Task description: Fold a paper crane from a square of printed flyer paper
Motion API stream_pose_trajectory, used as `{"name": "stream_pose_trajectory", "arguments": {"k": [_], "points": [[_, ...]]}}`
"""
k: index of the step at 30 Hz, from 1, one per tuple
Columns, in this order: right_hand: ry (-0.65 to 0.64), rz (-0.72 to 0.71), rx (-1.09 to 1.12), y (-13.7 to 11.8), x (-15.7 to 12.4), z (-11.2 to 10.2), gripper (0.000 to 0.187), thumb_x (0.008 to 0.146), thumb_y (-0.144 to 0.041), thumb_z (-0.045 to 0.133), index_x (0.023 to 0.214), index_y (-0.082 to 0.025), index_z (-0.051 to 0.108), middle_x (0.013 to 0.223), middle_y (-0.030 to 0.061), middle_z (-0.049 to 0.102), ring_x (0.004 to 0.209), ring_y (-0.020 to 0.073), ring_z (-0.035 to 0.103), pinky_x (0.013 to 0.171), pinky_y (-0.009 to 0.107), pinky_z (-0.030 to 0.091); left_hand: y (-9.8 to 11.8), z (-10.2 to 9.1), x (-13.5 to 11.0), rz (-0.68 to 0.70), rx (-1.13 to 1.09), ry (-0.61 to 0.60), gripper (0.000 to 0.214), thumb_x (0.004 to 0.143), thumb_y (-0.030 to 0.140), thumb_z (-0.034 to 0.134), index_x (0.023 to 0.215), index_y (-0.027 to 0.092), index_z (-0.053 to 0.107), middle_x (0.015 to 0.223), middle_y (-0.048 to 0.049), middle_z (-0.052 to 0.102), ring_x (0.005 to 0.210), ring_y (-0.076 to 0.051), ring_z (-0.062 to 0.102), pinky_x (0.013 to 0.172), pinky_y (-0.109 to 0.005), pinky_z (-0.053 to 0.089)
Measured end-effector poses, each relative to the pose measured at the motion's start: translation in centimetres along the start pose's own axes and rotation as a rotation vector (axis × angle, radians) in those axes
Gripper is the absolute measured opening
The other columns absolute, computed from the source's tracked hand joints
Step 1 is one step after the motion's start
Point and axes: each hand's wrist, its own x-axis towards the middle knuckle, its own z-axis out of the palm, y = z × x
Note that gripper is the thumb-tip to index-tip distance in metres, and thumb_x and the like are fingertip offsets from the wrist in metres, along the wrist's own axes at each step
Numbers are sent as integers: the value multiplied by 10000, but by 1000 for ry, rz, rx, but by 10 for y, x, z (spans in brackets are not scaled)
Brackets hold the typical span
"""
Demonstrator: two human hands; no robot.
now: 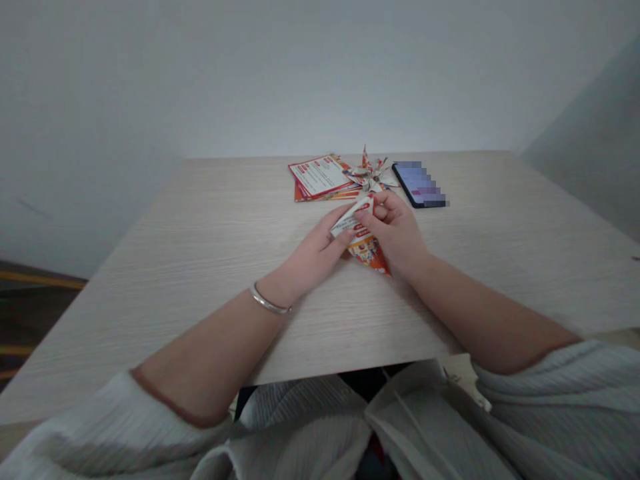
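Observation:
Both my hands meet at the middle of the pale wooden table [200, 253] around a partly folded red, orange and white printed paper [367, 250]. My left hand [320, 250] pinches its left edge with the fingers closed. My right hand [395, 230] grips its upper right part, thumb and fingers pressed on a fold. The paper's pointed lower tip sticks out below my right hand, resting on the table. A silver bangle [267, 302] sits on my left wrist.
Behind my hands lie a small stack of the same printed leaflets [320, 177], a finished folded paper figure [369, 172] with raised points, and a dark phone [419, 185] with its screen lit. A plain wall stands behind the table.

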Motion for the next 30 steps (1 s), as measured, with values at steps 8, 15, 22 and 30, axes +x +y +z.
{"name": "stream_pose_trajectory", "arguments": {"k": [8, 15, 22, 30], "points": [[50, -176, -326, -7, -1, -11, 397, 808, -418, 810, 1158, -312, 654, 779, -38, 687, 645, 159, 623, 578, 314, 532, 6, -5, -2, 71, 137, 2, 565, 1040, 534, 475, 1488, 191, 492, 1575, -148, 493, 1486, -294, 436, 1278, -505, 303], [21, -348, -540, -10, 3, -21, 156, 833, -305, 747, 985, -277, 768, 970, 4, 760, 815, 168, 673, 696, 321, 585, 14, -18, 1, 204, 350, -38, 499, 1052, 499, 442, 1464, 230, 526, 1533, -132, 549, 1442, -277, 485, 1246, -489, 335], [-4, -506, -646, -14, 3, -29, 123, 866, -253, 727, 944, -310, 803, 968, 21, 782, 939, 214, 684, 734, 359, 602, 17, -30, 6, 314, 624, -51, 537, 1053, 473, 426, 1496, 176, 493, 1521, -160, 551, 1410, -277, 498, 1207, -487, 368], [41, -557, -632, -16, 1, -24, 135, 865, -221, 706, 936, -294, 794, 974, 20, 779, 928, 204, 691, 731, 347, 605, 28, -34, 4, 407, 872, 137, 463, 957, 513, 615, 1384, 336, 591, 1322, -47, 654, 1281, -290, 554, 1300, -646, 49]]}}
